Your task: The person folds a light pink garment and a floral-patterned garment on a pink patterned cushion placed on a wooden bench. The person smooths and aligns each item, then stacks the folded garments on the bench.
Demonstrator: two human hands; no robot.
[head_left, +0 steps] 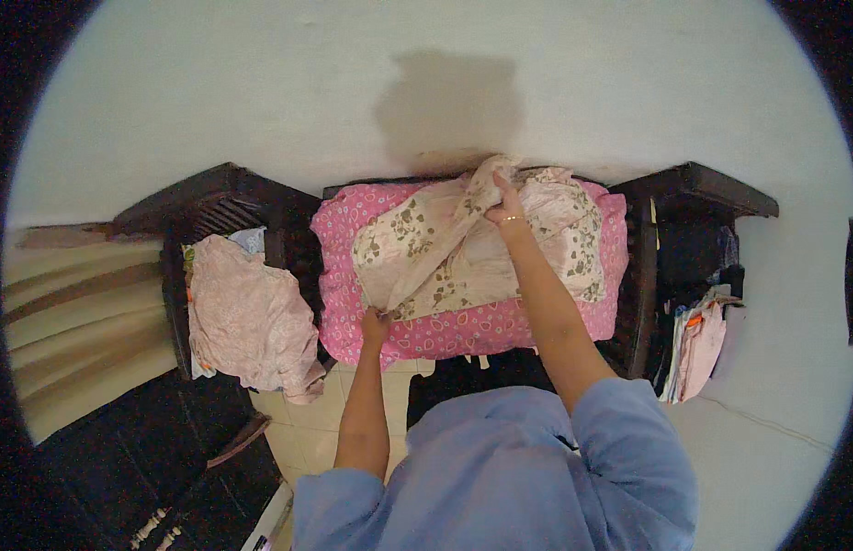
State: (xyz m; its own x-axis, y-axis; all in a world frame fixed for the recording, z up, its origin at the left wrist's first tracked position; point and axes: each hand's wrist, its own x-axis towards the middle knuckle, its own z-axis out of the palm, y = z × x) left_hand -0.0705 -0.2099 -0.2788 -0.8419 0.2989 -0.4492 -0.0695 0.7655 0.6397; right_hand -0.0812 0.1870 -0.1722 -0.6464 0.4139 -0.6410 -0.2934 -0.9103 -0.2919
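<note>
A cream and pale pink cloth with a dark leaf-like print (pixel 486 275) lies spread over a pink patterned cover (pixel 500 329). My right hand (pixel 507 202) is closed on a bunched part of the printed cloth at its far edge, lifted a little. Low on the near left side, my left hand (pixel 376 323) pinches a corner of the same cloth; its fingertips are partly hidden. Between my two hands a twisted fold of the fabric runs diagonally.
A dark wooden rack (pixel 293 234) on the left holds a heaped pale pink patterned cloth (pixel 247 308). On the right, a matching rack (pixel 639 275) stands beside several folded clothes (pixel 697 344). Behind is a pale wall (pixel 619 83); a beige curtain (pixel 86 321) hangs far left.
</note>
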